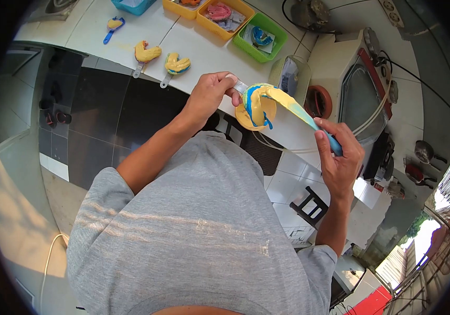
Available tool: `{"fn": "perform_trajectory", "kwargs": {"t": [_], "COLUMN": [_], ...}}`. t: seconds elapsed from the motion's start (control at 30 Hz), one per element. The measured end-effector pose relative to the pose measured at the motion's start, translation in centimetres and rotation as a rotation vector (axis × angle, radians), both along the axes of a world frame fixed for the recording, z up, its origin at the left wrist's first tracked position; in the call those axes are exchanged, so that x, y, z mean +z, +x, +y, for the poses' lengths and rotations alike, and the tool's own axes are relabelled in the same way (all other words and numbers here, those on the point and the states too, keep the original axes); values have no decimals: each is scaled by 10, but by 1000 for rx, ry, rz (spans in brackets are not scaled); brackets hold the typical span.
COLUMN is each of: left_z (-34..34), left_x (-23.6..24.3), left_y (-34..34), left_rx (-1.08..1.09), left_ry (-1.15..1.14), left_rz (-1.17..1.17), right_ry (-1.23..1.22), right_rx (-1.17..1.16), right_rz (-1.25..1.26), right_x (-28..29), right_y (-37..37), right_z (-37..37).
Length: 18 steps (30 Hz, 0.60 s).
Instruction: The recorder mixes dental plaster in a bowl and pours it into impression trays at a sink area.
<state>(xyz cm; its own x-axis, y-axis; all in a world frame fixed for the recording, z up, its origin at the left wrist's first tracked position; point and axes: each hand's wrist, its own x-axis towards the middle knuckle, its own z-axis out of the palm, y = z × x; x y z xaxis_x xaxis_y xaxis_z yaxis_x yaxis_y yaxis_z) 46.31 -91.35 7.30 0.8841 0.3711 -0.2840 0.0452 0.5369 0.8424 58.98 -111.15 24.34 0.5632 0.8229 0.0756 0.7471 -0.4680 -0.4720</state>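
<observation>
My left hand pinches the metal handle of a dental tray coated in blue and yellow paste, held over a round yellow bowl at the counter's edge. My right hand grips a blue spatula; its paste-covered blade reaches into the tray's top. On the white counter lie two metal-handled trays with yellow paste and a small blue-handled tray.
Along the back are yellow baskets, a green basket, a blue basket and a clear container. At right stand an orange-red bowl, a glass-windowed machine and tubes. A black stool sits below.
</observation>
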Motion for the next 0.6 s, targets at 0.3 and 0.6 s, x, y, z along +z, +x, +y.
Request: {"fn": "perform_trajectory", "kwargs": {"t": [0.3, 0.6], "left_z": [3, -3], "left_x": [12, 9], "left_y": [-5, -5], "left_rx": [-12, 6], "left_ry": [50, 39], "left_rz": [19, 28], "right_ry": [27, 9], "right_rx": [107, 124], "right_rz": [-151, -185], "right_x": [-3, -5], "right_y": [0, 1], "right_z": [7, 6]}}
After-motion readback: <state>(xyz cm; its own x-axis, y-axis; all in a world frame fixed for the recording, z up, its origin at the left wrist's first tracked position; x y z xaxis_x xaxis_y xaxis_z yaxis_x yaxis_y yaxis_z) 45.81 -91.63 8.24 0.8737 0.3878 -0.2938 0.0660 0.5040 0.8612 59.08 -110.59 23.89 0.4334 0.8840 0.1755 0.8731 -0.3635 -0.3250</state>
